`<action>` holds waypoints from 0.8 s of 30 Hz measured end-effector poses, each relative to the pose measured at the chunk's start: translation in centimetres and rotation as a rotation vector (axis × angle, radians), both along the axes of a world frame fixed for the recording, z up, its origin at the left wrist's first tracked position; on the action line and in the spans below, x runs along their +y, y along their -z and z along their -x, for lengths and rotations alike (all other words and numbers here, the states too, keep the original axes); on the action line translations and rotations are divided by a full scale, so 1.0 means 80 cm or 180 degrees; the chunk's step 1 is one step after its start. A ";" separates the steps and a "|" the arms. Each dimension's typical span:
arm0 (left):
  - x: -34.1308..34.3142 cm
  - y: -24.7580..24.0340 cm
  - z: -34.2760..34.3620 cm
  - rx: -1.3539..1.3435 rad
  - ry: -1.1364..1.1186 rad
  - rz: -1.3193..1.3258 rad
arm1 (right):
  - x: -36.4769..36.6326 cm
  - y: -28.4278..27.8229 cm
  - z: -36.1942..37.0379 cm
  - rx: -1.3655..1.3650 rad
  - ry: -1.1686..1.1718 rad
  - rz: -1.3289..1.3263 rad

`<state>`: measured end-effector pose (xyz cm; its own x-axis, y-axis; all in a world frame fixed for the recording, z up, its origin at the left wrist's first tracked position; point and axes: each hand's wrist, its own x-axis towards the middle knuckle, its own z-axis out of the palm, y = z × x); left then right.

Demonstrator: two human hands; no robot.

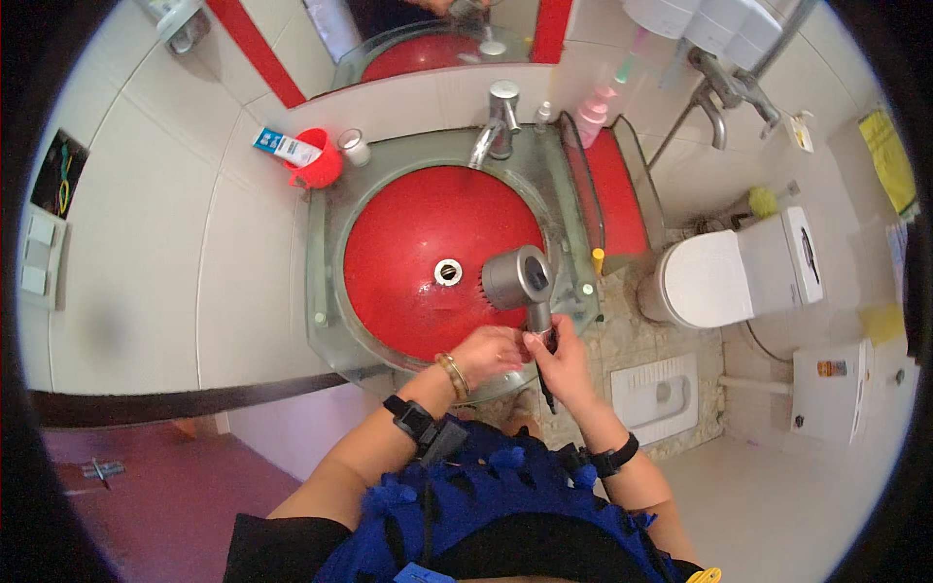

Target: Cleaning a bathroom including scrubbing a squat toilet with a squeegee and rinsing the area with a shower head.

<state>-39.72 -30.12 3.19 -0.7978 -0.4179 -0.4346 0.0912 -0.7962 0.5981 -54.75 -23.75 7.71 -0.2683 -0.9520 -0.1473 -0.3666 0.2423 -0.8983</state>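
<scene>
A grey hair dryer [505,280] with a pronged round attachment is held over the right front of the red washbasin [398,233]. My right hand [564,361] is closed around its handle, with the thumb along the near side. From the handle's lower end a dark cord hangs down. My left hand [491,355] is beside the handle at the basin's front rim, fingers loosely bent and pointing toward it. Whether those fingertips touch the handle is hard to see. The attachment's prongs face left, toward the metal drain [448,272].
A chrome tap [502,121] stands behind the basin. On the glass counter [326,262] are a red cup [319,165] with a tube and a small glass [354,148]. A toilet [705,280] and a squat pan [656,396] are to the right; a mirror [549,34] hangs ahead.
</scene>
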 end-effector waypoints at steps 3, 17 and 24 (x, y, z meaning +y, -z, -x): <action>-0.033 0.013 -0.011 -0.0501 -0.0847 -0.0398 | 0.022 -0.001 -0.002 0.0192 0.0150 0.0127; -0.055 0.036 -0.010 -0.0362 -0.2332 -0.1158 | 0.045 -0.004 -0.035 -0.0747 0.1003 0.0529; -0.083 0.037 -0.082 -0.0354 -0.2388 -0.1330 | -0.003 -0.033 -0.063 -0.1216 0.1613 0.1175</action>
